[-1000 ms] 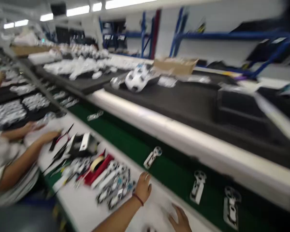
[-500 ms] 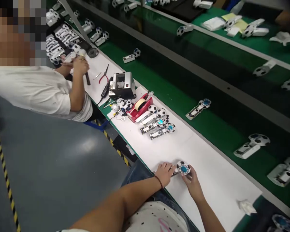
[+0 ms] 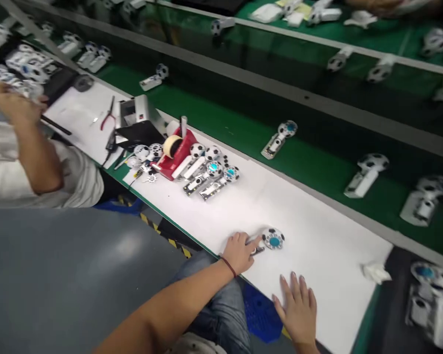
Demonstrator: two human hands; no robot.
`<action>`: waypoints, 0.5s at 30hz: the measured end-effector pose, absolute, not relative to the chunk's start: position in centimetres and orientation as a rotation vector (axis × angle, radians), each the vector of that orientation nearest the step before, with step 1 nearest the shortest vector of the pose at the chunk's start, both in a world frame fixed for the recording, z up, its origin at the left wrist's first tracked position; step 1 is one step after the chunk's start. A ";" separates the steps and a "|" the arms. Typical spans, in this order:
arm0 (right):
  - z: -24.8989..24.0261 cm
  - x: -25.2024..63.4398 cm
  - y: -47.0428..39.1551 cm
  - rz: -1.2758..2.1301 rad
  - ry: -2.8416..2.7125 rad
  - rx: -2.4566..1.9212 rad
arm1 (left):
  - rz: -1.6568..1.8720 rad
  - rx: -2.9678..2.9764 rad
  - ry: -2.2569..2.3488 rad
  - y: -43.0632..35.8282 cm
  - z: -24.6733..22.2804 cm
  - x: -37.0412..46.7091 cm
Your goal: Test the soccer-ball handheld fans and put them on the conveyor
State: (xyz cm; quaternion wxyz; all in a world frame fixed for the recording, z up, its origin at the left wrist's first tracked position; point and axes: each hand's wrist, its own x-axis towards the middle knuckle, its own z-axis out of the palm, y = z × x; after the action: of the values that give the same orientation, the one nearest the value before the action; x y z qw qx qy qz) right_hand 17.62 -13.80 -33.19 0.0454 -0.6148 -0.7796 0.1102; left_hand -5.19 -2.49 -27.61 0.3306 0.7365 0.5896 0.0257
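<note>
My left hand rests on the white work mat, its fingers closed on the grey handle end of a small football-patterned toy with a blue centre. The toy's round head lies flat on the mat just right of that hand. My right hand lies flat near the mat's front edge, fingers spread, holding nothing, a short way below and right of the toy.
A row of similar toys and a red tape dispenser lie further left on the mat. More toys ride the green conveyor. A co-worker's arm works at the left. A crumpled white wipe lies at right.
My right hand has let go of the toy and dropped back flat near the mat's edge. The left hand still holds the toy's handle. The view has shifted left.
</note>
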 end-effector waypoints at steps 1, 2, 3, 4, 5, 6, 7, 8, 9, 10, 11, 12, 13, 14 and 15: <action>-33.2 17.7 -13.7 0.318 -2.391 -1.897 | 0.085 1.916 1.535 -2.9 -27.7 -5.3; -33.1 17.7 -13.6 0.286 -2.404 -1.911 | 0.103 1.904 1.523 -3.6 -27.7 -5.4; -33.1 17.8 -13.5 0.261 -2.412 -1.930 | 0.118 1.891 1.510 -4.7 -27.5 -5.7; -33.0 17.9 -13.5 0.242 -2.414 -1.931 | 0.128 1.876 1.499 -6.4 -27.3 -6.0; -33.1 18.1 -13.6 0.226 -2.414 -1.920 | 0.133 1.858 1.493 -8.5 -27.1 -6.5; -33.1 18.1 -13.7 0.216 -2.417 -1.908 | 0.130 1.838 1.492 -11.1 -26.9 -7.1; -33.1 18.2 -13.8 0.207 -2.416 -1.895 | 0.118 1.818 1.493 -14.0 -26.9 -7.8; -33.1 18.2 -13.9 0.200 -2.414 -1.885 | 0.097 1.795 1.498 -17.0 -27.0 -8.6; -33.2 18.2 -14.1 0.192 -2.413 -1.877 | 0.067 1.778 1.498 -19.9 -27.3 -9.3; -33.2 18.1 -14.2 0.180 -2.402 -1.877 | 0.032 1.759 1.494 -22.7 -27.7 -10.1; -33.3 18.1 -14.4 0.163 -2.393 -1.875 | -0.007 1.727 1.489 -25.2 -28.2 -10.9; -33.4 18.0 -14.5 0.144 -2.392 -1.870 | -0.045 1.686 1.480 -27.3 -28.7 -11.6; -33.5 18.0 -14.6 0.125 -2.382 -1.870 | -0.078 1.645 1.468 -29.0 -29.2 -12.3; -33.7 18.0 -14.5 0.111 -2.368 -1.872 | -0.108 1.611 1.453 -30.1 -29.8 -13.0; -33.8 18.2 -14.3 0.098 -2.352 -1.867 | -0.131 1.590 1.438 -30.9 -30.4 -13.7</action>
State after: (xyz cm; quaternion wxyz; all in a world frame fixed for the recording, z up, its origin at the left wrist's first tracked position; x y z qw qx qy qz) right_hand 18.17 -14.35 -33.78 0.0684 -0.6199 -0.7810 0.0325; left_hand -13.67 -30.91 -30.38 0.4768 0.6506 0.5886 -0.0537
